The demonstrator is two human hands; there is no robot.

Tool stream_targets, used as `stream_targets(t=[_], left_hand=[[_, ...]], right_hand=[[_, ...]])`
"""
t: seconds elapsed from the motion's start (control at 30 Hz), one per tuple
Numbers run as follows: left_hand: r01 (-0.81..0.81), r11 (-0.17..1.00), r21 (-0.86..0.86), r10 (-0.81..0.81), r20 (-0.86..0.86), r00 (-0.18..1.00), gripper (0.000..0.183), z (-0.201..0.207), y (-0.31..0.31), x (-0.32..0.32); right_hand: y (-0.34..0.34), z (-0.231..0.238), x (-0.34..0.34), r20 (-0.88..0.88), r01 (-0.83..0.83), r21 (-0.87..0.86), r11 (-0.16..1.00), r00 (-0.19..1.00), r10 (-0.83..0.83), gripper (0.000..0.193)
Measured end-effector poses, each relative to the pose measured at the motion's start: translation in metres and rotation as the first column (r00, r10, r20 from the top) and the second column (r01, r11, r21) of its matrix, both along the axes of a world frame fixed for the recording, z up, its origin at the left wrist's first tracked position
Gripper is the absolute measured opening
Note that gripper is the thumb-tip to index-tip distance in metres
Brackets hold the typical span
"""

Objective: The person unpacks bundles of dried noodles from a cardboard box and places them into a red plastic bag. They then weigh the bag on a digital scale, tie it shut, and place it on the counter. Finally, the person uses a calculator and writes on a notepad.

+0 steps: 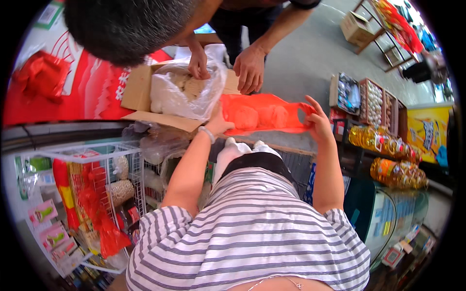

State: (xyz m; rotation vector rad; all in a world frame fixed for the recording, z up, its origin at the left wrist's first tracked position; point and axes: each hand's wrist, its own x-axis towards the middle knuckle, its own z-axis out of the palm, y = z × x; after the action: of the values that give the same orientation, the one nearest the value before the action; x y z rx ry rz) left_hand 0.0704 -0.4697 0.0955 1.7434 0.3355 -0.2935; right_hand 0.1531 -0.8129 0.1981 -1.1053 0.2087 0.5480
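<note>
Striped white cloth shirt (252, 218) is filling the bottom. Left hand (219, 123) and right hand (318, 121) are pinching the ends of one thin red plastic bag (259, 104) in the middle; two lumps (245, 118) are showing inside. One brown cardboard box (137, 88) and one red table cover (92, 99) are filling the upper left; smooth grey floor (306, 58) is spreading upper right.

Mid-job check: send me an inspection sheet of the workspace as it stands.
Surface: red printed covering, left.
Things: red plastic bag, stretched sideways, rounded lumps inside; open carton with clear plastic liner.
Clutter: crumpled red plastic on the covering.
Left hand: fingers grip the bag's left end.
Right hand: fingers hold its right end.
Cables: nothing seen.
Surroundings: another person's hand in the carton; eggs and bottles of yellow liquid, right.
</note>
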Motion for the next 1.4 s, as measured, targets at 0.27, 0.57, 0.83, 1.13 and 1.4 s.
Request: stream_targets(t=[0.27,0.57,0.83,1.13,1.4], left_hand=[[-0.023,1.000,0.011,0.025,-0.184,0.983,0.108,0.057,-0.024,0.003],[0.056,0.970,-0.236,-0.068,-0.044,0.997,0.105,0.047,-0.031,0.000],[0.004,0.983,-0.185,-0.013,-0.047,0.999,0.108,0.033,-0.023,-0.003],[0.048,0.987,-0.154,-0.064,-0.100,0.993,0.113,0.050,-0.023,-0.003],[0.037,0.983,-0.178,-0.044,-0.032,0.999,0.104,0.052,-0.033,0.003]], right_hand=[[-0.009,0.001,-0.001,-0.020,0.022,-0.047,0.999,1.000,-0.023,0.069],[-0.014,0.008,-0.004,0.021,0.003,-0.055,0.998,1.000,-0.002,0.067],[-0.016,0.006,-0.002,0.031,0.028,0.058,0.998,0.999,-0.029,0.066],[-0.017,0.014,-0.001,0.031,0.025,0.017,1.000,0.999,-0.025,0.066],[-0.027,0.020,-0.003,0.058,0.027,-0.001,1.000,0.998,-0.027,0.066]])
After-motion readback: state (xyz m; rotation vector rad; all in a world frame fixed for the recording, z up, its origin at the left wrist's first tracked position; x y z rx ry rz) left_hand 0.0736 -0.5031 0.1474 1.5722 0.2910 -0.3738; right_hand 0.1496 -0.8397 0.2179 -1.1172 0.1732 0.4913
